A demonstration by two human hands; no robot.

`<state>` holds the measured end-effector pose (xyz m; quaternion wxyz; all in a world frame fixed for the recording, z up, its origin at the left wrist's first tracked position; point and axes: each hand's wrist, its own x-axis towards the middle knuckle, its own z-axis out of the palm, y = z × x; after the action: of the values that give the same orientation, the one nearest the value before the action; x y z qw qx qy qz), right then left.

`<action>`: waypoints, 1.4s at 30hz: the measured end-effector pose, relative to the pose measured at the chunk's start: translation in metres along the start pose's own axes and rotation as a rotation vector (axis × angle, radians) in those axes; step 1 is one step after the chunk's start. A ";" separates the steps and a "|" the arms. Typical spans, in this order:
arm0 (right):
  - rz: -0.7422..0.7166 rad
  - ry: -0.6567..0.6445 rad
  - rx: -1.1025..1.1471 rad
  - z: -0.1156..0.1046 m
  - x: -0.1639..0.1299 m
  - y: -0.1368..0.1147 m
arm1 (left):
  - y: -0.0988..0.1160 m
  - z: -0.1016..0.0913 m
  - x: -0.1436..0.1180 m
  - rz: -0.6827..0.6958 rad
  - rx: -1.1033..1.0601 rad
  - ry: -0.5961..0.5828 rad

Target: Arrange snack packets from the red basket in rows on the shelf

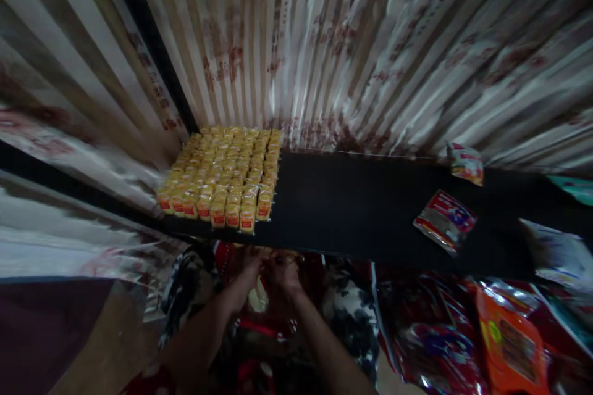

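Observation:
Below the front edge of the black shelf, my left hand (251,262) and my right hand (284,270) are close together over my lap. Both have curled fingers at the top of a shiny red plastic bag (264,326). Dim light and blur hide the fingertips. A pale yellowish piece (258,297) shows between my wrists; I cannot make out what it is. Just above my hands, small yellow wrapped packs (222,179) with red labels stand in tight rows at the shelf's left end.
On the black shelf (343,203) lie a red packet (445,222), a small white-and-red packet (466,163) and a whitish packet (558,253). An orange packet (512,339) and large red bags (430,333) lie below right. Striped sheeting (324,55) covers the wall behind.

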<state>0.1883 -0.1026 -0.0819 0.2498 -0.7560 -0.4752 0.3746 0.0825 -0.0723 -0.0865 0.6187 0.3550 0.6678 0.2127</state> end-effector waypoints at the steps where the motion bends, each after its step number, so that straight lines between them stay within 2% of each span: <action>1: -0.010 0.013 0.026 -0.003 -0.006 0.000 | 0.002 -0.003 -0.006 -0.055 -0.104 0.022; 3: -0.029 0.061 0.097 -0.011 -0.017 -0.001 | 0.007 -0.009 -0.020 -0.125 -0.305 0.022; 5: -0.049 0.114 0.178 -0.019 -0.029 -0.001 | 0.010 -0.015 -0.036 -0.123 -0.425 -0.025; 10: -0.088 0.154 0.364 -0.032 -0.055 -0.005 | 0.014 -0.021 -0.072 -0.059 -0.513 -0.028; 14: -0.025 0.180 0.547 -0.040 -0.069 -0.015 | 0.017 -0.021 -0.091 0.074 -0.498 -0.031; 19: 0.097 0.162 1.010 -0.054 -0.080 -0.032 | 0.021 -0.026 -0.105 0.256 -0.488 -0.122; 22: 0.141 0.147 1.181 -0.064 -0.082 -0.042 | 0.026 -0.030 -0.111 0.369 -0.452 -0.167; 29: 0.124 0.085 1.278 -0.084 -0.081 -0.059 | 0.046 -0.034 -0.127 0.516 -0.361 -0.217; 37: -0.019 0.044 1.219 -0.102 -0.075 -0.065 | 0.055 -0.035 -0.139 0.485 -0.316 -0.293; 42: -0.073 0.028 1.181 -0.106 -0.072 -0.069 | 0.057 -0.028 -0.133 0.541 -0.307 -0.197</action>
<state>0.2178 -0.1408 0.0553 0.6474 -0.4771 -0.2083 0.5567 0.0650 -0.1290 0.0485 0.6477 0.4409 0.4464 0.4321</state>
